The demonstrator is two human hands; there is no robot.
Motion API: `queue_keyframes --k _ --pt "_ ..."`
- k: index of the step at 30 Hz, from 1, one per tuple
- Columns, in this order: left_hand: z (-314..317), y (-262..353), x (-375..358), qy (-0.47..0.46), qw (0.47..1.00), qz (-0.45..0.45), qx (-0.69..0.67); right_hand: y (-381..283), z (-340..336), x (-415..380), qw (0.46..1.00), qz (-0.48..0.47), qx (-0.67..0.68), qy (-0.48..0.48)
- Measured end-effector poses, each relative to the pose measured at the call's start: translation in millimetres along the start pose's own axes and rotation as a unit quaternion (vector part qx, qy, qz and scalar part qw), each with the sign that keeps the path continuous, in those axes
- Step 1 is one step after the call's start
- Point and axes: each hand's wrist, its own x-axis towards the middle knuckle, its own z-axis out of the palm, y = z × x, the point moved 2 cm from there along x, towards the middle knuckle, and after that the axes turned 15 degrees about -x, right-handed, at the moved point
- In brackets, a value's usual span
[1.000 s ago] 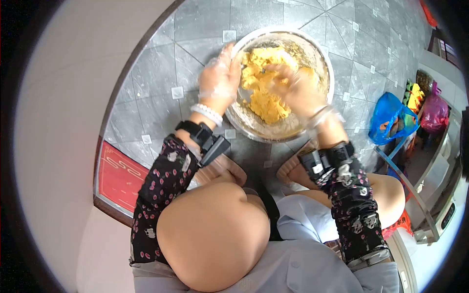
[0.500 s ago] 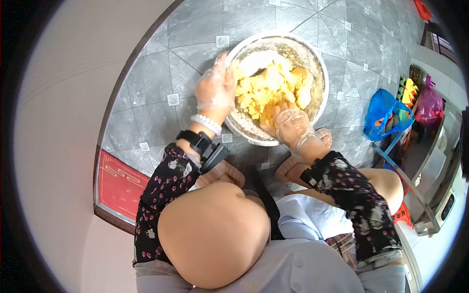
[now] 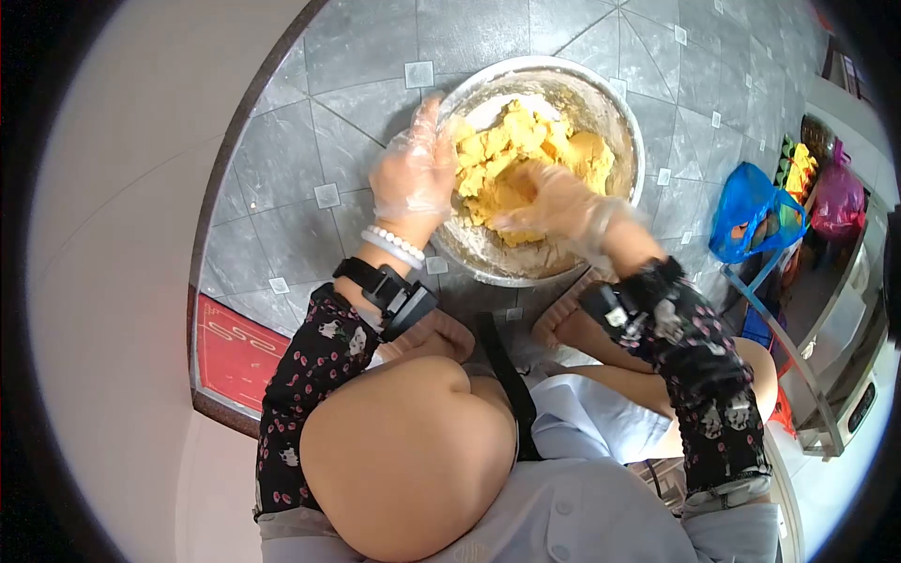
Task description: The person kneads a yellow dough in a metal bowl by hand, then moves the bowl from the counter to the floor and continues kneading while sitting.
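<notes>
A round metal bowl (image 3: 631,141) stands on the grey tiled floor, its inner wall smeared with pale residue. Lumpy yellow dough (image 3: 502,192) fills its middle. My left hand (image 3: 413,174), in a clear plastic glove, grips the bowl's left rim, thumb side toward the dough. My right hand (image 3: 558,211), gloved too, is inside the bowl against the lower part of the dough, its fingers spread and slightly blurred. Its fingertips touch the dough.
My knees and feet are below the bowl. A red mat (image 3: 239,352) lies at the lower left. To the right are a blue plastic bag (image 3: 746,211), a pink bag (image 3: 838,202) and a metal-framed rack (image 3: 798,361).
My right hand has lifted slightly, and its fingers have opened from the dough. The dough's lumps have shifted. My left hand stays on the rim.
</notes>
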Motion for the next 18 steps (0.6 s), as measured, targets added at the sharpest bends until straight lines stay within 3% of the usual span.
queue_keyframes --k 2,4,8,9,10,12,15,18 --pt "-3.1 4.9 -0.1 -0.029 0.999 -0.022 0.031 -17.0 -52.4 -45.4 0.997 0.065 -0.019 0.041" --pt "-4.5 14.3 4.5 -0.029 0.995 0.008 0.097 0.6 -52.0 -59.9 0.972 0.023 -0.213 0.093" --pt "-14.8 60.1 -3.0 -0.183 0.964 0.195 -0.002 38.5 -13.3 -48.0 0.871 0.035 -0.48 0.102" --pt "-6.6 73.3 -13.2 -0.35 0.925 0.118 0.09 44.3 -0.9 -33.4 0.849 0.025 -0.517 0.104" --pt "2.7 78.8 -12.2 -0.406 0.899 0.063 0.152 49.6 11.0 -19.2 0.825 0.015 -0.554 0.107" --pt "18.5 88.4 -8.1 -0.506 0.816 -0.055 0.273 32.9 17.7 -3.5 0.851 0.028 -0.51 0.121" --pt "53.7 96.7 17.4 -0.507 0.782 -0.189 0.308 30.1 26.1 6.8 0.892 0.074 -0.41 0.175" --pt "99.6 76.9 -8.5 -0.465 0.785 -0.168 0.373 37.0 26.2 8.1 0.918 0.108 -0.321 0.207"
